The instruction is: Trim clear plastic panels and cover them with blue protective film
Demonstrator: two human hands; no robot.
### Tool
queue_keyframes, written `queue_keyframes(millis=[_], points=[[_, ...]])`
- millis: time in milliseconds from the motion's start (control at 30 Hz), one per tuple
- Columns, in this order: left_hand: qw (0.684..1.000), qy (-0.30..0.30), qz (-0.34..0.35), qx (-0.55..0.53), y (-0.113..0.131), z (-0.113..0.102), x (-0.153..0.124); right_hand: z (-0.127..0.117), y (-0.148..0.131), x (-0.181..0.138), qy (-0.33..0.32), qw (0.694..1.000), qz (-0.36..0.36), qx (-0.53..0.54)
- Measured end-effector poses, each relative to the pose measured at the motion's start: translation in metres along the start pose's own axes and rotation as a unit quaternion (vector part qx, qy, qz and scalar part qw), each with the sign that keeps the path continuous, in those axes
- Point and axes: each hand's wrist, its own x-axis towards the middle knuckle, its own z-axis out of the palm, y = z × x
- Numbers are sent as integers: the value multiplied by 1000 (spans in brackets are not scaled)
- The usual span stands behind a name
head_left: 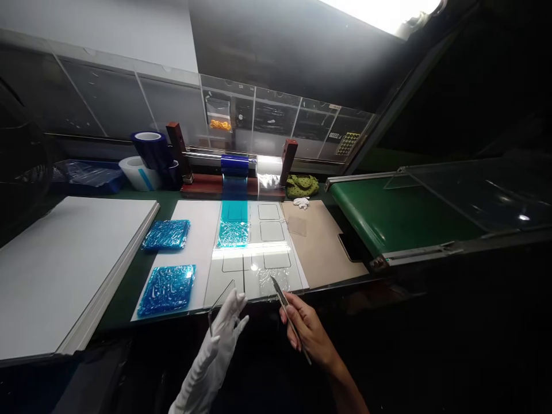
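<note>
While the gloved left hand (pixel 222 333) pinches a tilted clear pane (pixel 220 300) near the counter's (pixel 118 305) front edge, the bare right hand (pixel 305 326) grips a slim cutter knife (pixel 281 296), its tip over wrinkled clear film (pixel 283 278).

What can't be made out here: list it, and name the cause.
All in the head view:
Clear pane: partly hidden by the gloved left hand.
Slim tool: its middle, hidden by the right hand.
Labels at the back: wording too small.
White stack: left end, cut off by the picture's edge.
</note>
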Motion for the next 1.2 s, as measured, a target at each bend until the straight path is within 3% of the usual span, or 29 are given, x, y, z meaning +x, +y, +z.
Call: queue_keyframes(millis=[200,367,500,600,733,900,1200], points=[[981,-5,73,182,11,-23,-32,42,-24,-46,-48,997,-47,-41],[855,-35,175,486,46,-38,-64,64,-42,-66,-51,985,-66,-148],[815,-69,206,537,66,-42,-81,77,-54,-72,-97,969,-87,-210],[806,-75,223,543,74,-38,-88,86,-63,-79,-118,952,-113,-258],[803,-76,222,547,78,-32,-93,94,-58,-91,-95,940,-111,-309],[815,-92,208,533,80,-32,-97,97,-31,-100,-52,949,-64,-305],[822,-131,208,513,78,-32,-96,101,-23,-101,-65,961,-108,-246]])
